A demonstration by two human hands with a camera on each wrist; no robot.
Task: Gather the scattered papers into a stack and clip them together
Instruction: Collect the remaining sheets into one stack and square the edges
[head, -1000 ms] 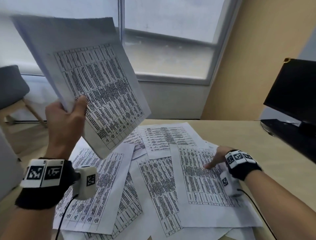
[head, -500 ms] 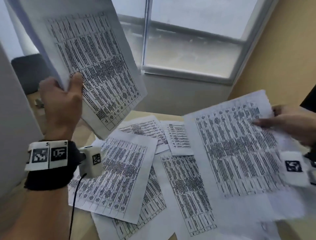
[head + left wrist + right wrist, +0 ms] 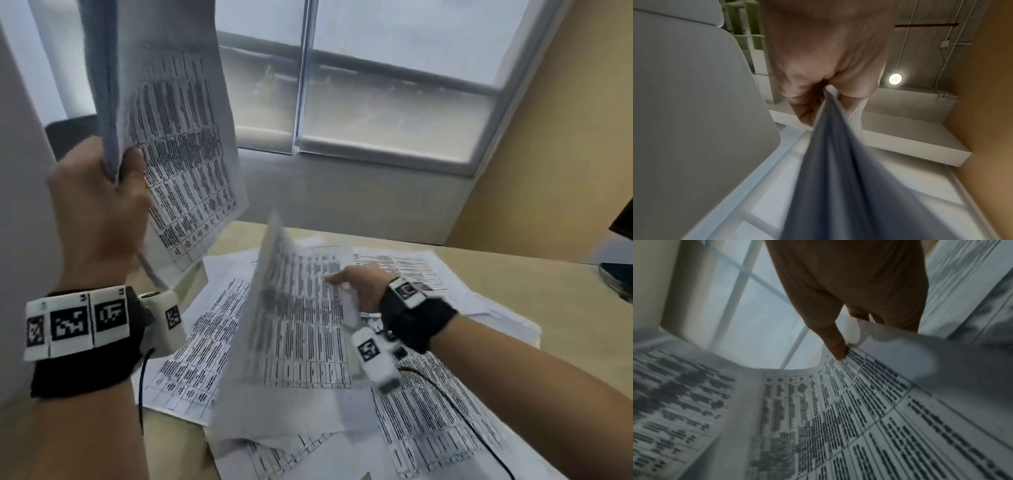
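Far left: left hand (image 3: 97, 202) raised high, fingers and thumb curled tight around the lower edge of a bundle of papers (image 3: 178, 130). Bundle held upright in front of the window (image 3: 394, 85), white sheets printed with dense black tables, front page facing right, grey blank backs showing at the left edge. From the left wrist view, same bundle (image 3: 838, 170) fanning out from the clenched hand (image 3: 826, 56), several sheets thick, blurred.

Centre: single sheet (image 3: 294, 308) lifted off the desk (image 3: 565, 308), curling and tilted up on its left edge, blurred, covered in the same black table print.

Right of centre: right hand (image 3: 359, 284) pinching that sheet near its upper right part, thumb on the printed side. In the right wrist view, thumb (image 3: 836, 345) pressed on the printed face of the sheet (image 3: 859, 418), other fingers hidden behind the paper.

Below and to the right: more loose papers (image 3: 445, 411) lying flat and overlapping on the pale wooden desk, all with matching tables, spread from the near edge toward the wall.
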